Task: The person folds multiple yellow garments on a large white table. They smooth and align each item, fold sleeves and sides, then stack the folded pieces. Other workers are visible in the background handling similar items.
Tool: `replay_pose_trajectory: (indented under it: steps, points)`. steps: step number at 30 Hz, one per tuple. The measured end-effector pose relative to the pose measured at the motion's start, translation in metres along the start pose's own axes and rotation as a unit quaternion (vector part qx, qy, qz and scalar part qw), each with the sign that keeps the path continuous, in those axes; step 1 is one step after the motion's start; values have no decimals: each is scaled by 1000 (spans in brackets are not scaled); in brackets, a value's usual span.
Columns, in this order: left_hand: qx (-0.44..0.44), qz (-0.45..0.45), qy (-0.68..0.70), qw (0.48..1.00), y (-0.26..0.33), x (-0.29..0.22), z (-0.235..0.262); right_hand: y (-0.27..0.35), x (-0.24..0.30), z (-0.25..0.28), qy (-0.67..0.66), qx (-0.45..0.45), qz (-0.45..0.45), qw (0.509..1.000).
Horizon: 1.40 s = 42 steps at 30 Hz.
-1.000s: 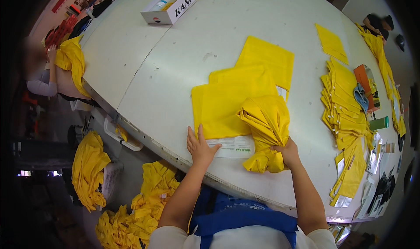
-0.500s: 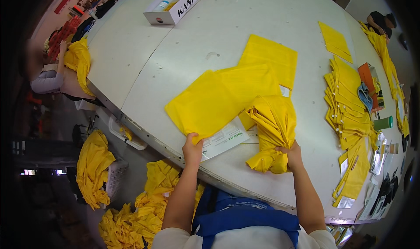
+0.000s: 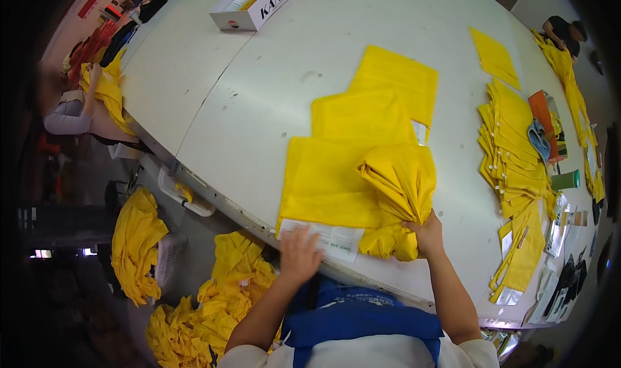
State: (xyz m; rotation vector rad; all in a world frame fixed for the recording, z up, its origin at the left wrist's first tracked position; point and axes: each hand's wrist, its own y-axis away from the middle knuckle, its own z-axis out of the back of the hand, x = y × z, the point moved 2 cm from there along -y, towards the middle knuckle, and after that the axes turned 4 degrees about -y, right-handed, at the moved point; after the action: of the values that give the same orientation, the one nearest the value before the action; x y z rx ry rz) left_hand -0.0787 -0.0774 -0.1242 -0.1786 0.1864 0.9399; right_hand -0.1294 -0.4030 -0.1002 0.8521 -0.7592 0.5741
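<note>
A bunched yellow cloth is gathered in my right hand, whose fingers close round its narrowed neck. Beneath and left of that bundle lies a flat yellow folded piece. Along its near edge is a white printed sheet. My left hand hovers at or rests on the sheet's left part, fingers spread and slightly blurred; contact cannot be made out. Two more flat yellow pieces overlap farther off, a middle one and a far one.
On the right lie a stack of yellow pieces, an orange box and a green cup. A white box stands at the far left. Yellow heaps lie below the table edge. Co-workers handle yellow cloth at both sides.
My left hand has let go of the flat yellow piece's corner and moved nearer to me. That piece now lies squarer and farther right, separate from the middle one. My right hand keeps its grip.
</note>
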Motion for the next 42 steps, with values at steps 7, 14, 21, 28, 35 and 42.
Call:
replay_pose_trajectory:
  steps: [7,14,21,28,35,42]
  points:
    - [35,-28,39,998,0,-41,-21,7,-12,-8,-7,-21,10,1000]
    - [24,-22,12,999,-20,-36,-42,11,-25,-12,-35,-18,-9,999]
    - [-14,-50,-84,995,-50,-26,-18,14,-31,-13,-59,-21,6,998]
    - [-28,-189,-38,981,-99,13,20,55,43,46,253,233,207,916]
    - [43,-277,51,959,-111,-21,69,52,48,26,417,266,202,845]
    - [9,-248,97,964,-86,-59,73,62,33,27,262,119,66,956]
